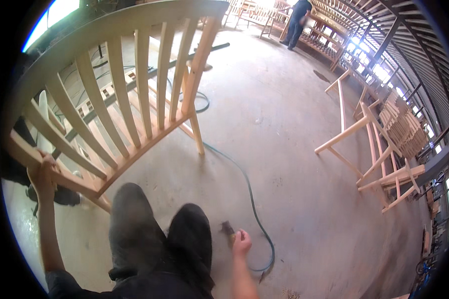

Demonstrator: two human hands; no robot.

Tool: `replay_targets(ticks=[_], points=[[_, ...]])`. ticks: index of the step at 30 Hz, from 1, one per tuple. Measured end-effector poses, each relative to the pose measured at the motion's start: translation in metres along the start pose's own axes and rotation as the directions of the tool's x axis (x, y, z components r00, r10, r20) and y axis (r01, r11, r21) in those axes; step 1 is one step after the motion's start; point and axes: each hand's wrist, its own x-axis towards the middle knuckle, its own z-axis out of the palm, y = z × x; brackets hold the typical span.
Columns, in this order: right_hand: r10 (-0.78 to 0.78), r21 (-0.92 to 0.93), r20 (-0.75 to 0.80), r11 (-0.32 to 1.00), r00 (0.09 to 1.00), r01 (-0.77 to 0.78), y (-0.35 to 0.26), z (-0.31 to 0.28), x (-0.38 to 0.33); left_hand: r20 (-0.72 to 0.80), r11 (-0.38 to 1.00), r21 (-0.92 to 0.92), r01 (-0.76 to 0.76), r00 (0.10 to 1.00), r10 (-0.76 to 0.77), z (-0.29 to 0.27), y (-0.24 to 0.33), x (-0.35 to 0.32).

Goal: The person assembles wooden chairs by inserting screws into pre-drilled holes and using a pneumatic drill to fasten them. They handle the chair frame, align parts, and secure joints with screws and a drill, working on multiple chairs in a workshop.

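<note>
Gripping the lower rail of an unfinished wooden chair frame (119,99), our left hand (42,174) is closed around the wood at the near left, with the arm stretched up from the lower edge. Our right hand (241,242) hangs low at the near centre, fingers curled together on a small dark tool (228,230); what kind of tool it is, we cannot tell. This frame rises from the left hand toward the far right, its slats running up to the curved top rail, so its long axis lies diagonally away from us, and the left hand is clearly the nearer one to it. A green hose (249,199) runs on the concrete floor (284,124) from the frame's leg past the right hand. More chair frames (379,144) stand at the right, and another person (297,20) works far away.
</note>
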Motion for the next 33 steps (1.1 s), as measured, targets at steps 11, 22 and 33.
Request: replay_targets(ticks=[11,22,33], points=[[-0.276,0.801,0.075,0.589,0.958,0.107,-0.462,0.203,0.302,-0.052,0.998,0.053,-0.022,0.998,0.025,0.022,0.019,-0.021],[-0.37,0.874,0.409,0.421,0.834,-0.242,-0.603,0.275,0.345,-0.232,0.976,0.142,0.166,0.964,-0.13,0.016,0.018,-0.026],[-0.508,0.839,0.491,0.496,0.708,-0.226,-0.598,0.24,0.281,-0.519,0.991,-0.108,0.077,0.846,-0.122,-0.111,-0.045,-0.019]])
